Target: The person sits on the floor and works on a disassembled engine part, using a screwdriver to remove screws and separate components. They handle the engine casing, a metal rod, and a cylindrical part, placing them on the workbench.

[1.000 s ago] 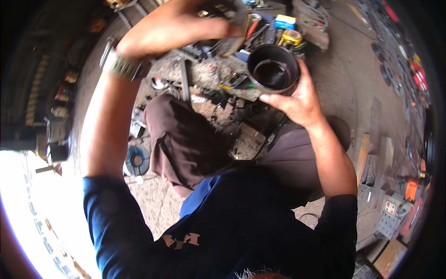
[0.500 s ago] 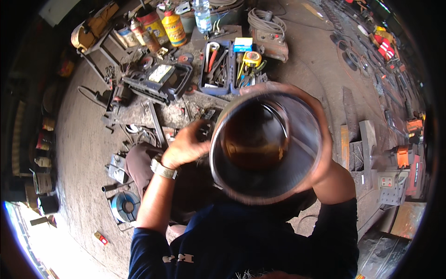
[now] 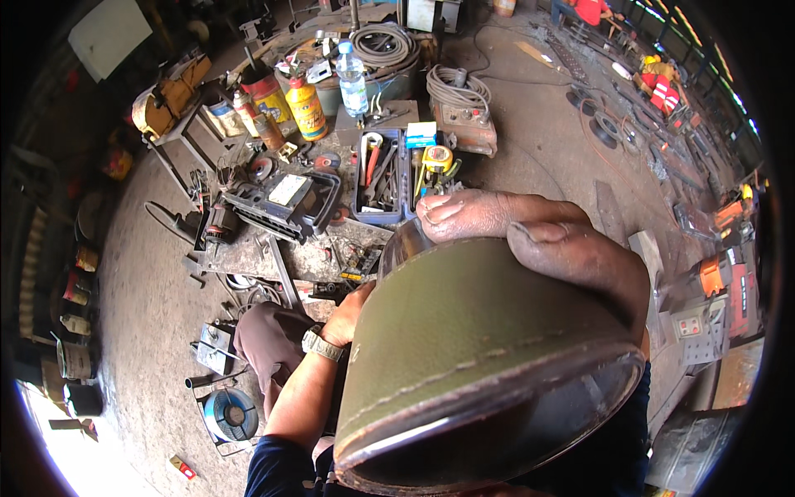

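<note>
Close in front of me is a wide, hollow, tapered tube (image 3: 489,323) with an olive-green, leather-like outside and a stitched-looking seam. Its open, dark-rimmed end tilts down toward me, and the inside looks dark. My right hand (image 3: 571,236) is wrapped over its upper far edge, fingers bent round it. Lower left, my left hand (image 3: 349,313), with a metal-band wristwatch (image 3: 322,345), reaches behind the tube. Its fingers are hidden there, so I cannot tell whether they touch the tube.
Ahead, a low bench (image 3: 240,258) holds a black tool case lid (image 3: 286,199) and an open toolbox (image 3: 381,178) with a yellow tape measure (image 3: 437,158). A yellow bottle (image 3: 306,109), water bottle (image 3: 352,83) and cable-topped machine (image 3: 464,116) stand beyond. A blue wire spool (image 3: 230,414) lies lower left.
The tube has tipped and come closer, now showing its green side instead of its inside. My right hand has moved over its top. My left hand has shifted right and down, behind it.
</note>
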Demonstrator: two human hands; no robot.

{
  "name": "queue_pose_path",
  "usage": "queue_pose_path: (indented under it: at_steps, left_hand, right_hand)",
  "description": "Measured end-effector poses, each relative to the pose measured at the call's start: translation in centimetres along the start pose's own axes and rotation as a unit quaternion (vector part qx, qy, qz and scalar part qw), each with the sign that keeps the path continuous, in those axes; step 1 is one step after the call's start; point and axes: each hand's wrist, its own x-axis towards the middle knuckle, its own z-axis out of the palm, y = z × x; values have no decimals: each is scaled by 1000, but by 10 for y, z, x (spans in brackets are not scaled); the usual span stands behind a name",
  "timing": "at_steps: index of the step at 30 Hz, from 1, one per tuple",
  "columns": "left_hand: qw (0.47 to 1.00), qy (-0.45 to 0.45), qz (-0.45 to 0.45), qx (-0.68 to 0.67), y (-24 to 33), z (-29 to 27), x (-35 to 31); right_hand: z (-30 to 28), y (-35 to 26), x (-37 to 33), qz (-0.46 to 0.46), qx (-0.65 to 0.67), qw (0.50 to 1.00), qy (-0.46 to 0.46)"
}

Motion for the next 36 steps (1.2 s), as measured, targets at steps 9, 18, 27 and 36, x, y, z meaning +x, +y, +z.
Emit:
queue_pose_path:
  at_steps: [9, 18, 27, 36]
  left_hand:
    - [999, 3, -22, -35, 33, -6, -6]
    - [998, 36, -29, 50, 19, -1, -10]
    - [997, 1, -70, -41, 41, -9, -12]
    - [997, 34, -64, -37, 40, -12, -19]
  right_hand:
    - [-8, -21, 16, 97, 41, 993, -50]
    - [-12, -37, 32, 145, 67, 984, -83]
    - [-11, -48, 37, 197, 83, 971, -105]
    - [-17, -47, 40, 256, 116, 952, -120]
